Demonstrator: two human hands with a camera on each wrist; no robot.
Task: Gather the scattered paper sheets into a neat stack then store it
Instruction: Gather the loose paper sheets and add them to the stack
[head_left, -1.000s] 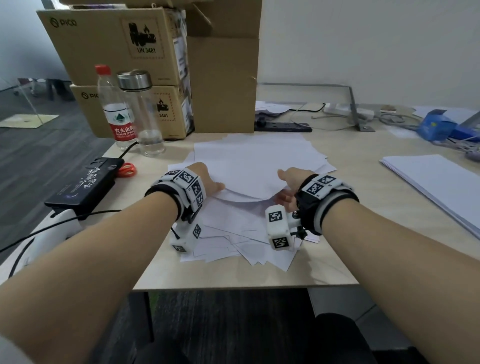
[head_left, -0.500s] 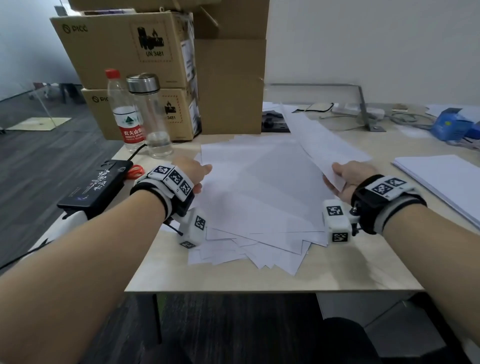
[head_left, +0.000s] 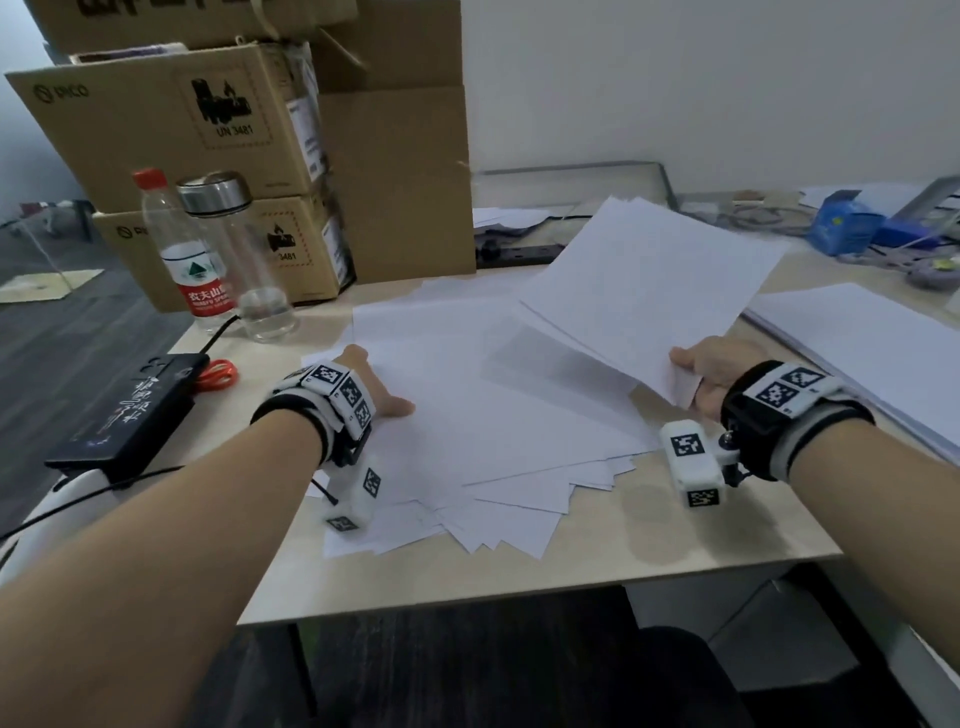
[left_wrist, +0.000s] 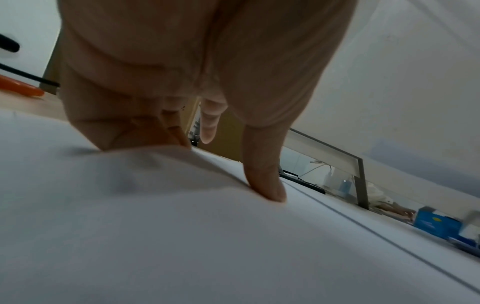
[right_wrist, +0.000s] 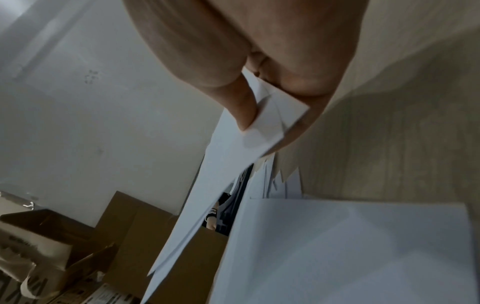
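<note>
Several white paper sheets (head_left: 644, 280) rise from the pale wooden bench (head_left: 649, 535), pinched at a corner in the right hand (head_left: 714, 371) grip, while the left hand (head_left: 371, 387) presses flat-fingered on the scattered white pile (head_left: 467, 441), apparently steadying it.

Stacked cardboard boxes (head_left: 218, 156) stand at the far left of the surface (head_left: 649, 540). Just in front of them are a red-capped bottle (head_left: 182, 249) and a clear flask (head_left: 239, 249) with a steel lid, side by side. A black case (head_left: 124, 410) lies at the left edge, an orange loop (head_left: 218, 371) beside it. A blue box (head_left: 844, 228) sits far right among cables.
</note>
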